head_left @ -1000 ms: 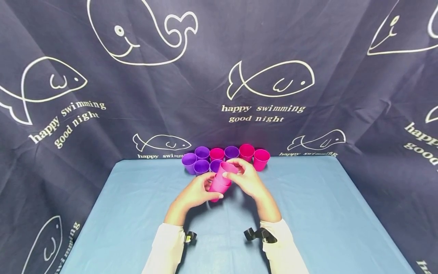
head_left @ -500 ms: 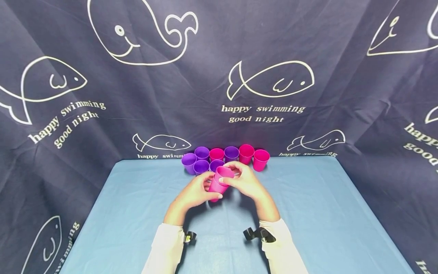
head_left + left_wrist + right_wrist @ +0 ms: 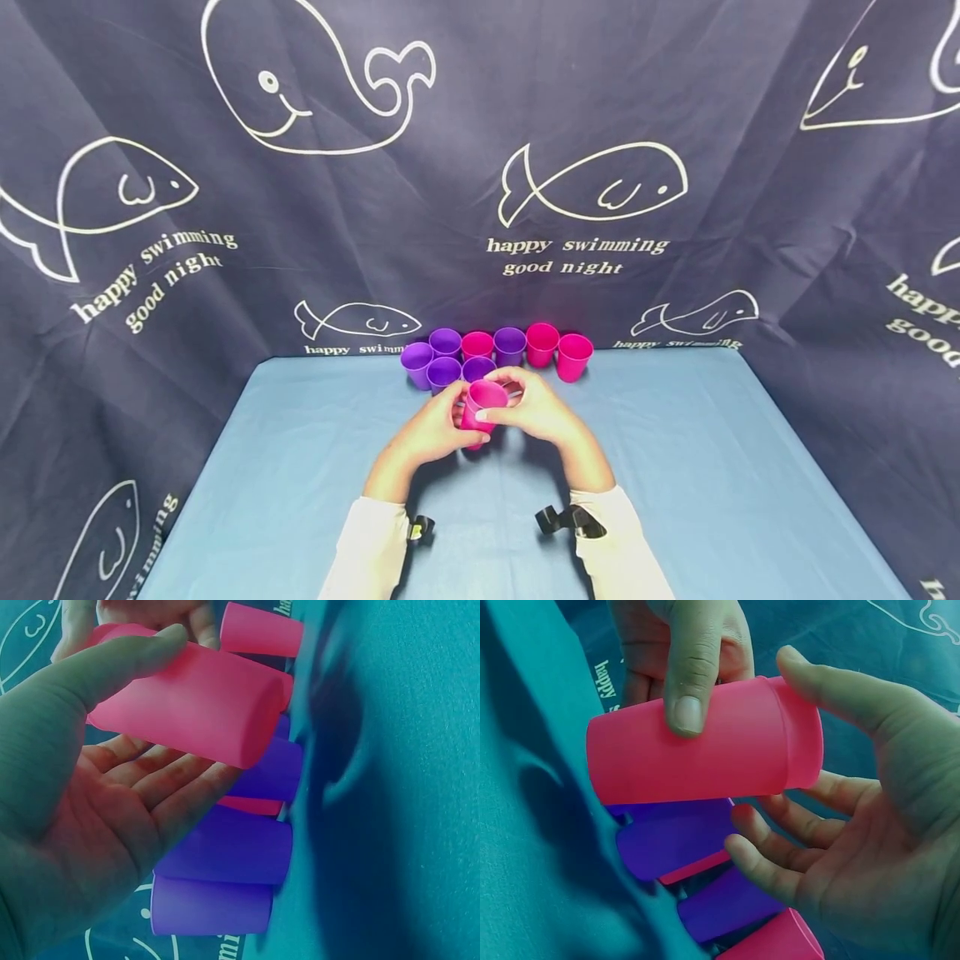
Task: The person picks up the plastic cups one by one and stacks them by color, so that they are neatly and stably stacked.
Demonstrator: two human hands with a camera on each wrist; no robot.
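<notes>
Two nested pink plastic cups are held tilted above the table, mouths up. The outer pink cup (image 3: pixel 697 761) covers nearly all of the inner pink cup (image 3: pixel 804 739), whose rim band sticks out. My left hand (image 3: pixel 431 429) grips the outer one, thumb across the near side and fingers behind. At the upper end my right hand (image 3: pixel 542 410) holds the inner cup, with its thumb (image 3: pixel 799 664) at the rim and fingers on the opposite side.
Behind the hands, several purple cups (image 3: pixel 417 365) and pink cups (image 3: pixel 574 358) stand mouth up in a cluster at the back edge of the blue table (image 3: pixel 675 483). A dark curtain (image 3: pixel 420 208) with white fish drawings rises behind them.
My right hand has come down toward the left hand, sliding the inner pink cup deeper into the outer one. The left hand keeps its grip. The head view has shifted slightly.
</notes>
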